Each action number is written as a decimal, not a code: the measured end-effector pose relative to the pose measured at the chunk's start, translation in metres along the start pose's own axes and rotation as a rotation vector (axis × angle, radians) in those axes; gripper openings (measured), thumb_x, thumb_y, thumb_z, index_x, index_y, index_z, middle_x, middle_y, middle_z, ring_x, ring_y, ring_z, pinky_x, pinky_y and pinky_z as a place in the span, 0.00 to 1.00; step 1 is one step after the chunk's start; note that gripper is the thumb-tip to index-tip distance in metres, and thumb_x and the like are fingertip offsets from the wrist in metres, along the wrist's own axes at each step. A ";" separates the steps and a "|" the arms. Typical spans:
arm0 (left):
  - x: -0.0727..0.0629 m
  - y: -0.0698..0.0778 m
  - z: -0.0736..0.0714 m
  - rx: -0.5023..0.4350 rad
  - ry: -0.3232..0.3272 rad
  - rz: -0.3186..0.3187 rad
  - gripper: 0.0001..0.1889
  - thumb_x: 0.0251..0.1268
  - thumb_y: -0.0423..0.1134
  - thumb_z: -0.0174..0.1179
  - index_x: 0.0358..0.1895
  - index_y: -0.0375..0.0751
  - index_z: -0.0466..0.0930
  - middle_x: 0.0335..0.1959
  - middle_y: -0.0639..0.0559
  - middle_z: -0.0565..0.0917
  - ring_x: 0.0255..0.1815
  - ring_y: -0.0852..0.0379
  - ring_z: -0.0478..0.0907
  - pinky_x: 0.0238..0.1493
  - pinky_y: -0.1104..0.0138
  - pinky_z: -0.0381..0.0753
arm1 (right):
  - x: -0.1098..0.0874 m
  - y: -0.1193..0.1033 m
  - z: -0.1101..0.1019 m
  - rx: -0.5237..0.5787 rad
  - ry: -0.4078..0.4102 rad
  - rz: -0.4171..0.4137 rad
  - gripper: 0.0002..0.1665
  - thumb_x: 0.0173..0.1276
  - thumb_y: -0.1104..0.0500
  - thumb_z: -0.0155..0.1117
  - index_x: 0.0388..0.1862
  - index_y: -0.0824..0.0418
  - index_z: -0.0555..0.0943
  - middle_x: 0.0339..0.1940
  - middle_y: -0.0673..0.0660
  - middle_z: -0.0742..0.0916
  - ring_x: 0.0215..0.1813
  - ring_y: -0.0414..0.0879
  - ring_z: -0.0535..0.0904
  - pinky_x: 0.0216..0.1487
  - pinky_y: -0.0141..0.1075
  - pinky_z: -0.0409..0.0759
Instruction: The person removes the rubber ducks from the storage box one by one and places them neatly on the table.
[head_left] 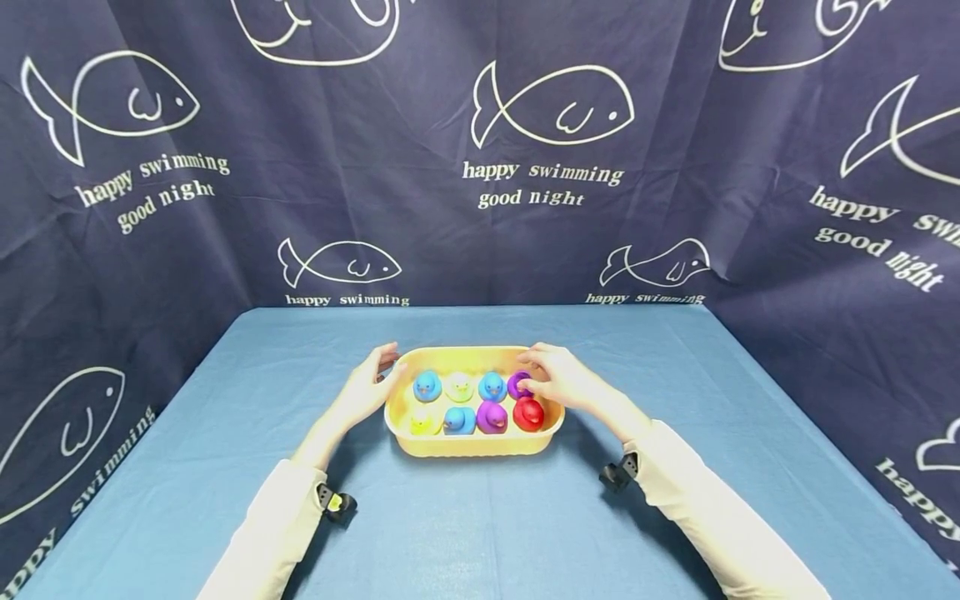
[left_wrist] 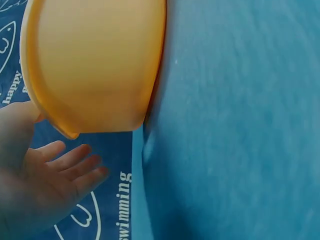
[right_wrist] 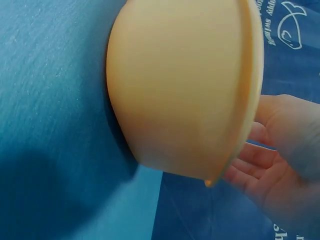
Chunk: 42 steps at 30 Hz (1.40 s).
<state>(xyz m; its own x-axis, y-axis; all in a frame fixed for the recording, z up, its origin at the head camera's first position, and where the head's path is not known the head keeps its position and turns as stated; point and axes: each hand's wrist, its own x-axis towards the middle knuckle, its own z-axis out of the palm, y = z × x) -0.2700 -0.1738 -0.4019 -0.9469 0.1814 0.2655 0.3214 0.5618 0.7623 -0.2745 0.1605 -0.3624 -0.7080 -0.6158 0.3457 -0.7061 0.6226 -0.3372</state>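
Observation:
A yellow tub (head_left: 472, 447) sits on the table with several small toy ducks inside, in two rows. The right hand (head_left: 566, 377) reaches over its right end, thumb above a purple duck (head_left: 514, 385) and fingers by the back rim. A red duck (head_left: 528, 414) lies just in front of that thumb. At the left end is the left hand (head_left: 367, 383), fingers spread outside the tub and thumb at the rim. In the left wrist view, its palm (left_wrist: 45, 195) is bare. From the right wrist, the tub wall (right_wrist: 175, 90) hides the right fingertips.
Nearest the left hand are a blue duck (head_left: 427, 386) and a yellow duck (head_left: 424, 422). A blue cloth (head_left: 480, 533) covers the table. Dark blue fabric (head_left: 420, 192) printed with white fish hangs behind and at both sides. A black wrist camera (head_left: 341, 508) hangs under the left sleeve.

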 end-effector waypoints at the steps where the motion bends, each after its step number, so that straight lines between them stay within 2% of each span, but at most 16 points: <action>1: 0.000 -0.001 0.001 -0.021 -0.012 -0.006 0.28 0.69 0.44 0.52 0.67 0.32 0.60 0.61 0.31 0.71 0.63 0.37 0.69 0.60 0.48 0.70 | 0.001 -0.001 0.001 0.002 -0.011 0.005 0.20 0.56 0.63 0.67 0.48 0.71 0.79 0.40 0.64 0.83 0.41 0.55 0.78 0.47 0.45 0.78; 5: 0.002 -0.004 0.005 -0.047 -0.043 -0.024 0.29 0.71 0.46 0.51 0.68 0.32 0.57 0.62 0.30 0.70 0.63 0.36 0.69 0.61 0.48 0.68 | 0.005 -0.004 0.006 -0.021 -0.043 0.034 0.20 0.56 0.63 0.68 0.47 0.70 0.80 0.42 0.65 0.83 0.43 0.55 0.79 0.48 0.46 0.78; 11: 0.005 -0.009 0.012 -0.110 -0.043 -0.077 0.30 0.71 0.45 0.50 0.68 0.30 0.55 0.62 0.28 0.69 0.62 0.35 0.68 0.63 0.49 0.67 | 0.007 -0.007 0.015 -0.090 -0.086 0.069 0.19 0.55 0.60 0.70 0.44 0.70 0.82 0.42 0.64 0.84 0.44 0.54 0.79 0.49 0.44 0.79; 15: 0.005 -0.010 0.016 -0.159 -0.042 -0.117 0.28 0.71 0.44 0.50 0.67 0.30 0.57 0.61 0.29 0.70 0.61 0.36 0.69 0.63 0.49 0.66 | 0.006 -0.010 0.020 -0.114 -0.082 0.099 0.19 0.54 0.62 0.71 0.44 0.70 0.82 0.41 0.64 0.84 0.44 0.55 0.79 0.49 0.44 0.79; 21: 0.003 -0.011 0.018 -0.208 -0.009 -0.119 0.22 0.71 0.40 0.50 0.62 0.31 0.65 0.54 0.32 0.76 0.54 0.41 0.74 0.55 0.59 0.72 | 0.009 -0.012 0.023 -0.176 -0.070 0.130 0.18 0.53 0.63 0.72 0.42 0.70 0.82 0.39 0.63 0.85 0.42 0.54 0.79 0.48 0.44 0.79; 26: 0.004 -0.012 0.019 -0.289 -0.005 -0.128 0.19 0.72 0.36 0.47 0.60 0.28 0.64 0.55 0.29 0.75 0.54 0.39 0.74 0.51 0.63 0.76 | 0.011 -0.012 0.025 -0.202 -0.068 0.180 0.16 0.52 0.62 0.72 0.39 0.69 0.82 0.35 0.61 0.85 0.37 0.51 0.78 0.44 0.41 0.80; 31: 0.006 -0.013 0.021 -0.294 0.010 -0.137 0.18 0.72 0.34 0.46 0.59 0.28 0.63 0.54 0.29 0.75 0.53 0.40 0.75 0.48 0.66 0.76 | 0.013 -0.012 0.024 -0.197 -0.075 0.218 0.13 0.53 0.62 0.72 0.35 0.67 0.81 0.29 0.58 0.83 0.31 0.48 0.75 0.36 0.38 0.78; 37: 0.005 -0.014 0.020 -0.269 0.028 -0.115 0.17 0.72 0.34 0.47 0.58 0.28 0.65 0.52 0.29 0.77 0.51 0.41 0.76 0.44 0.71 0.75 | 0.017 -0.014 0.025 -0.183 -0.112 0.245 0.11 0.54 0.61 0.72 0.34 0.64 0.81 0.28 0.56 0.85 0.30 0.47 0.75 0.37 0.38 0.79; 42: -0.001 -0.009 0.011 -0.253 0.015 -0.118 0.17 0.72 0.34 0.46 0.59 0.27 0.64 0.52 0.28 0.76 0.52 0.39 0.76 0.45 0.68 0.76 | 0.020 -0.018 0.027 -0.181 -0.099 0.230 0.12 0.53 0.60 0.72 0.32 0.64 0.80 0.26 0.55 0.83 0.29 0.47 0.75 0.36 0.38 0.78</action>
<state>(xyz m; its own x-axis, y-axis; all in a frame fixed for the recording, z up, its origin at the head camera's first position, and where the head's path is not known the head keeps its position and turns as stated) -0.2726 -0.1699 -0.4157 -0.9782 0.1135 0.1737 0.2034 0.3583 0.9112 -0.2757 0.1238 -0.3728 -0.8525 -0.4877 0.1882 -0.5211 0.8214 -0.2320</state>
